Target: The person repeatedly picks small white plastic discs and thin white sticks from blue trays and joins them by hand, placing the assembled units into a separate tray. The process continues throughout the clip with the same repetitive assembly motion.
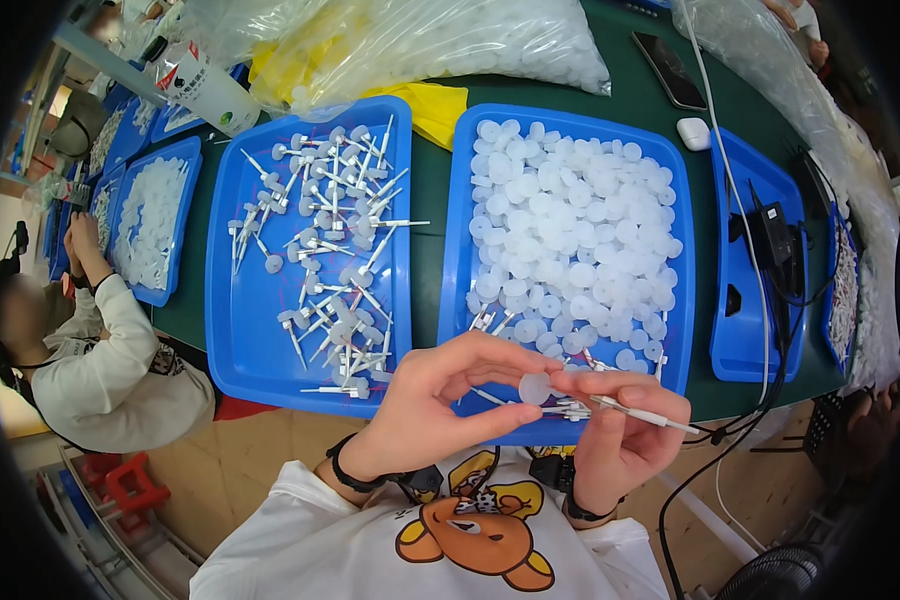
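Observation:
My left hand is closed at the fingertips on a small translucent white plastic disc. The fingertips of my right hand come up to the disc's right side. A thin white rod with a metal tip lies in my right fingers, pointing left toward the disc. Both hands are over the front edge of a blue tray heaped with similar loose discs. Several white rods lie at that tray's near end, partly hidden by my hands.
Left of it, another blue tray holds many rods with discs on their ends. Behind are a clear bag of discs, a bottle and a phone. Cables run down the right side. A co-worker sits at far left.

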